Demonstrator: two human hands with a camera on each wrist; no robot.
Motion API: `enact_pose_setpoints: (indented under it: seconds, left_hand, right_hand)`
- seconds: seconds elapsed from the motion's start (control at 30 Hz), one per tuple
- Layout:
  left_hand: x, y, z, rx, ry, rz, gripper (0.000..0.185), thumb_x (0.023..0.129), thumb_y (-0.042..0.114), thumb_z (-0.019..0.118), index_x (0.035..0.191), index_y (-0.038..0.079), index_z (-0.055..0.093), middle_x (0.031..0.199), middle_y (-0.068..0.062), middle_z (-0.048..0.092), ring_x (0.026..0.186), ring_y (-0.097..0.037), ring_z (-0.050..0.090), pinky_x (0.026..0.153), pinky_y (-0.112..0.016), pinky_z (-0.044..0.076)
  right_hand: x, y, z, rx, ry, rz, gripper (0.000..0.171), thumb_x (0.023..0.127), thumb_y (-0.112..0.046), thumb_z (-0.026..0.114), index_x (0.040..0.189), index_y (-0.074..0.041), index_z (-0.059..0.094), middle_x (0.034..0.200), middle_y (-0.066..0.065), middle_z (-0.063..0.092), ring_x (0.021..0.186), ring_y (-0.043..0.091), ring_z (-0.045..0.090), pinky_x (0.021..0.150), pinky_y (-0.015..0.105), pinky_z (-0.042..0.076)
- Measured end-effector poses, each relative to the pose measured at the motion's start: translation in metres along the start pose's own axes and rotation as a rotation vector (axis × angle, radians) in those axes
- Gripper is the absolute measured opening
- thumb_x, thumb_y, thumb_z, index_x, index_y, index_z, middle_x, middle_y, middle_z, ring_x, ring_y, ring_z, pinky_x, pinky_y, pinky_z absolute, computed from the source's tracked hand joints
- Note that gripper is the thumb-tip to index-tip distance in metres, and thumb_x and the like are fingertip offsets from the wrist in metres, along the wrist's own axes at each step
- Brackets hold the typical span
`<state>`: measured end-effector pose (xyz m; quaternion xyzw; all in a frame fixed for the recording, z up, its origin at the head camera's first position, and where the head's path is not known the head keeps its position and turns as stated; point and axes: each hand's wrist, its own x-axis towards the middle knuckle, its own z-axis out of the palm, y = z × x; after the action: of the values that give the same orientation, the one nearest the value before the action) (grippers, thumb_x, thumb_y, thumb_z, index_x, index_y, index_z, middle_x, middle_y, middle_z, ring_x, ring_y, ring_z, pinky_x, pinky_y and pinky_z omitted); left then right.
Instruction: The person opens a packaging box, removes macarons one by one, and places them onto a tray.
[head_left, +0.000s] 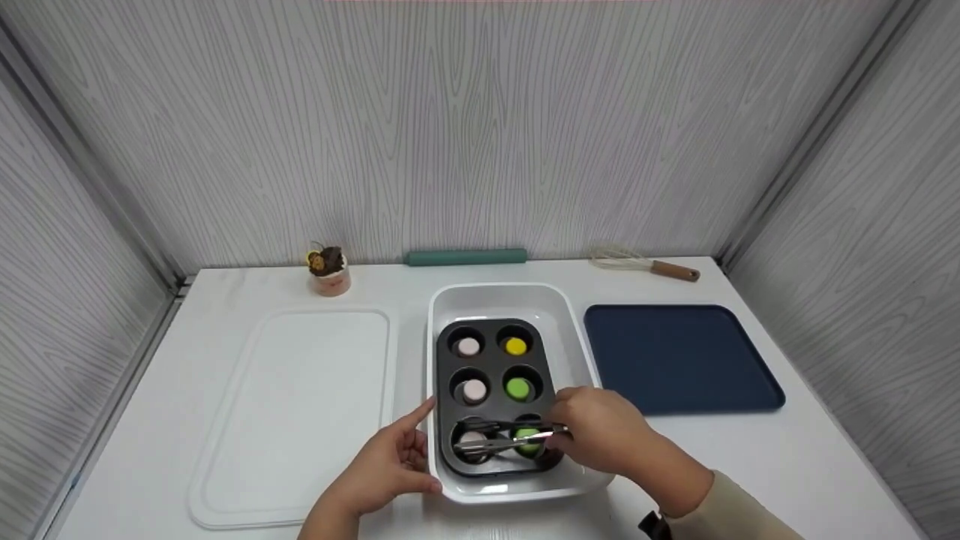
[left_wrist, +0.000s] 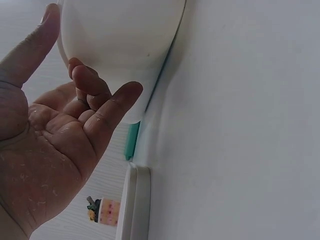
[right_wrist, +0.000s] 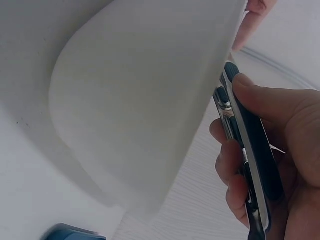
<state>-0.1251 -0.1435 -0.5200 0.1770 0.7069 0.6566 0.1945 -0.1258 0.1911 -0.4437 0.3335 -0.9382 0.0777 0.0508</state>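
Observation:
My right hand (head_left: 600,427) grips a pair of black and silver tongs (right_wrist: 257,155), whose tips reach over the front left cup of a dark muffin tin (head_left: 493,360). A pale pink disc (head_left: 471,437) lies in that cup, partly covered by the tongs. In the other cups sit pink discs (head_left: 474,391), green discs (head_left: 517,388) and a yellow disc (head_left: 515,346). The tin lies inside a deep white tub (head_left: 430,330). Against the tub's left side rests my left hand (head_left: 384,463), thumb near the front corner and fingers loosely bent along the wall.
A white board or lid (head_left: 315,405) lies left of the tub, a navy tray (head_left: 682,360) right of it. Along the back are a small decorated cup (head_left: 330,279), a green rolling pin (head_left: 466,257) and a whisk with a wooden handle (head_left: 673,271).

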Motion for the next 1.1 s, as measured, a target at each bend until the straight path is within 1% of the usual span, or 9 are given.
enact_pose_setpoints:
  seconds: [0.13, 0.3, 0.37, 0.43, 0.6, 0.73, 0.83, 0.93, 1.1]
  left_hand:
    - [0.0, -0.001, 0.0, 0.005, -0.01, 0.015, 0.12, 0.07, -0.007, 0.093, 0.167, -0.002, 0.023, 0.097, -0.014, 0.067, 0.085, -0.021, 0.065, 0.08, -0.028, 0.058]
    - [-0.001, -0.002, -0.001, 0.013, -0.018, 0.03, 0.118, 0.071, -0.006, 0.093, 0.166, -0.002, 0.023, 0.096, -0.013, 0.066, 0.084, -0.019, 0.064, 0.079, -0.027, 0.058]
    - [-0.001, -0.001, -0.001, 0.02, -0.019, 0.029, 0.118, 0.071, -0.006, 0.093, 0.166, -0.002, 0.023, 0.096, -0.012, 0.066, 0.084, -0.019, 0.064, 0.079, -0.027, 0.057]
    - [-0.001, -0.001, -0.002, 0.025, -0.02, 0.028, 0.118, 0.071, -0.005, 0.093, 0.166, -0.002, 0.024, 0.096, -0.012, 0.065, 0.084, -0.019, 0.064, 0.079, -0.026, 0.057]
    - [-0.001, 0.0, -0.002, 0.026, -0.018, 0.025, 0.117, 0.071, -0.006, 0.093, 0.166, -0.002, 0.024, 0.097, -0.013, 0.066, 0.084, -0.02, 0.064, 0.079, -0.027, 0.057]
    - [-0.001, 0.0, -0.001, 0.017, -0.008, 0.011, 0.118, 0.07, -0.008, 0.092, 0.167, 0.0, 0.024, 0.098, -0.014, 0.067, 0.084, -0.02, 0.063, 0.079, -0.027, 0.057]
    - [-0.001, -0.001, -0.001, 0.017, 0.0, 0.003, 0.119, 0.069, -0.009, 0.092, 0.167, 0.001, 0.024, 0.098, -0.012, 0.067, 0.085, -0.021, 0.063, 0.079, -0.027, 0.057]
    - [-0.002, -0.001, -0.001, 0.018, 0.0, 0.005, 0.119, 0.069, -0.009, 0.091, 0.167, 0.0, 0.024, 0.098, -0.013, 0.067, 0.085, -0.021, 0.064, 0.08, -0.027, 0.058]
    - [-0.001, 0.0, -0.001, 0.016, -0.007, 0.011, 0.118, 0.071, -0.009, 0.091, 0.167, 0.0, 0.023, 0.098, -0.014, 0.067, 0.086, -0.02, 0.064, 0.081, -0.027, 0.058]
  right_hand:
    - [-0.003, 0.003, 0.001, 0.012, 0.012, -0.002, 0.014, 0.082, -0.023, 0.088, 0.081, -0.02, 0.075, 0.079, -0.007, 0.063, 0.068, 0.01, 0.061, 0.059, 0.036, 0.051]
    - [-0.006, 0.006, -0.001, 0.032, 0.011, 0.019, 0.008, 0.084, -0.02, 0.086, 0.091, -0.018, 0.082, 0.08, -0.007, 0.063, 0.068, 0.008, 0.059, 0.059, 0.035, 0.051]
    - [-0.007, 0.007, -0.003, 0.045, 0.015, 0.026, 0.011, 0.085, -0.019, 0.085, 0.096, -0.018, 0.084, 0.083, -0.008, 0.064, 0.07, 0.008, 0.059, 0.059, 0.035, 0.051]
    - [-0.008, 0.008, -0.006, 0.055, 0.027, 0.03, 0.011, 0.086, -0.019, 0.086, 0.097, -0.018, 0.084, 0.085, -0.007, 0.067, 0.07, 0.007, 0.06, 0.06, 0.035, 0.052]
    - [-0.011, 0.013, -0.012, 0.077, 0.061, 0.046, 0.014, 0.086, -0.019, 0.088, 0.1, -0.019, 0.085, 0.088, -0.008, 0.068, 0.069, 0.004, 0.056, 0.059, 0.032, 0.049]
    - [-0.013, 0.02, -0.021, 0.095, 0.088, 0.055, 0.014, 0.086, -0.017, 0.088, 0.099, -0.02, 0.084, 0.089, -0.01, 0.068, 0.069, 0.003, 0.056, 0.059, 0.03, 0.048]
    - [-0.015, 0.026, -0.03, 0.102, 0.11, 0.074, 0.013, 0.087, -0.015, 0.088, 0.098, -0.019, 0.083, 0.089, -0.009, 0.068, 0.07, 0.004, 0.057, 0.059, 0.03, 0.049]
    - [-0.017, 0.034, -0.04, 0.082, 0.143, 0.11, 0.014, 0.087, -0.015, 0.088, 0.099, -0.019, 0.083, 0.089, -0.009, 0.068, 0.07, 0.004, 0.057, 0.059, 0.03, 0.049]
    - [-0.021, 0.046, -0.055, 0.035, 0.226, 0.186, 0.018, 0.087, -0.016, 0.089, 0.103, -0.015, 0.084, 0.088, -0.006, 0.068, 0.066, 0.003, 0.054, 0.056, 0.029, 0.048]
